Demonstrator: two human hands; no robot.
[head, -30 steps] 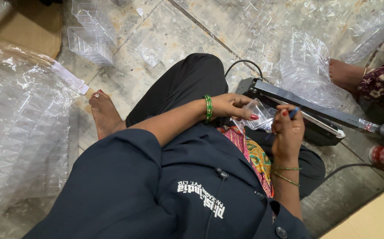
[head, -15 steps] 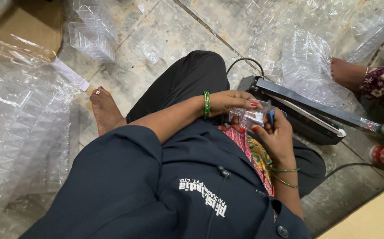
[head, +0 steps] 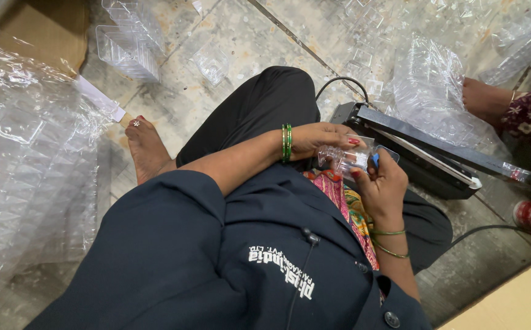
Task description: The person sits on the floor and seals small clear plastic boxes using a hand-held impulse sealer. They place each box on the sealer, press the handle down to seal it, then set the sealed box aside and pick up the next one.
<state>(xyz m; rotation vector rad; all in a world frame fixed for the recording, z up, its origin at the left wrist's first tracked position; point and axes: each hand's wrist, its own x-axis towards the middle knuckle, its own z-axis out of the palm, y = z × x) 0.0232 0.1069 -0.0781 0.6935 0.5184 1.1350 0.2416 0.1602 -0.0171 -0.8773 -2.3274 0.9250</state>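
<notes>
I note both hands clamped on 1 clear plastic packet point(head: 346, 157): left hand point(head: 317, 139) at 10 o'clock, right hand point(head: 383, 183) at 4; black heat sealer point(head: 424, 153) lies just beyond at 2 o'clock.

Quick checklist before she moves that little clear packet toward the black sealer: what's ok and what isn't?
1. Left hand on the clear packet: ok, fingers pinch its upper edge.
2. Right hand on the packet: ok, holding it from below.
3. Blue piece fully inside the packet: cannot tell.
4. Black sealer near the hands: ok, beside the knee.
5. Sealer bar free: not ok, a clear plastic heap lies against its far side.
6. Sealer powered: cannot tell.
</notes>
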